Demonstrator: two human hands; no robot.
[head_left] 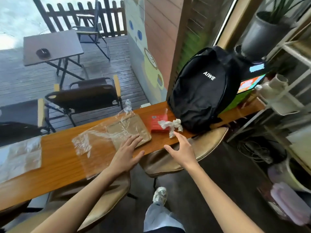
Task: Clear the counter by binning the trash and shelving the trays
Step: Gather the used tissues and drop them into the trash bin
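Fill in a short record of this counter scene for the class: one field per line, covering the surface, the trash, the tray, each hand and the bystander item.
surface: wooden counter
tray: tan tray lying flat, partly under clear plastic wrap
trash: crumpled white tissue resting partly on a red packet
left hand: left hand, fingers straight, fingertips on the tray's near edge
right hand: right hand, open, fingertips close to the tissue, holding nothing
bystander: black backpack standing on the counter beside the tissue
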